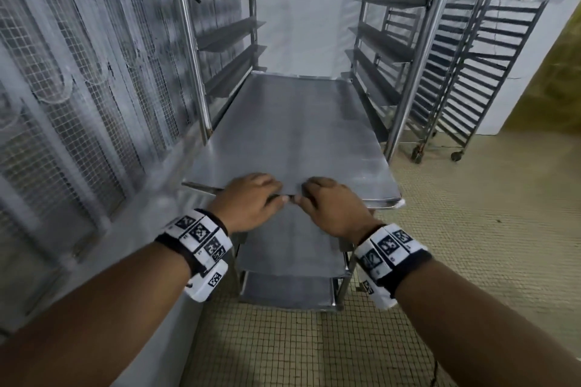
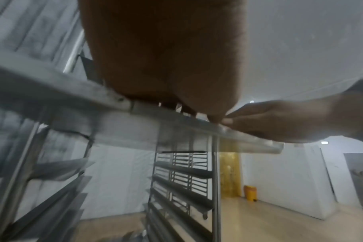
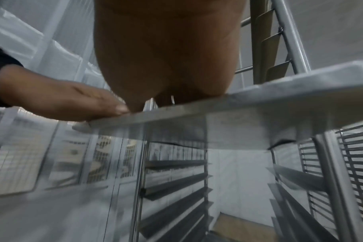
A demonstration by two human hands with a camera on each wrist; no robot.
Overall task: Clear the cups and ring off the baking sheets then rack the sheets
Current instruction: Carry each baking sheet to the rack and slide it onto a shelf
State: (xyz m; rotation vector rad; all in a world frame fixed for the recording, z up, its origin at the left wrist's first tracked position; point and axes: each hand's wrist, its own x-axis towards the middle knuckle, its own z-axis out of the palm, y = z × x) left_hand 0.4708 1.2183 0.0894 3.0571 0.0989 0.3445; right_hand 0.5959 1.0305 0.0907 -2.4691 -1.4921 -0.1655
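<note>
Head view, sheet: bare baking sheet lies partly inside the rack, near end jutting out toward the person; no cups or ring on it.
Head view, hands: left hand and right hand sit side by side at the middle of the sheet's near edge, fingers curled over the top, thumbs at the rim.
Head view, below: two more sheets show lower in the same rack.
Left wrist view: left hand has fingertips on top of the sheet and the thumb at its edge, pinching the rim; right hand is just beside it on the same rim.
Right wrist view: right hand grips the sheet edge the same way; left hand lies next to it. Blurred.
Progress: clearing looks done for this sheet; it is about halfway in. Left: push it fully home. Whether more sheets wait elsewhere, cannot tell.
</note>
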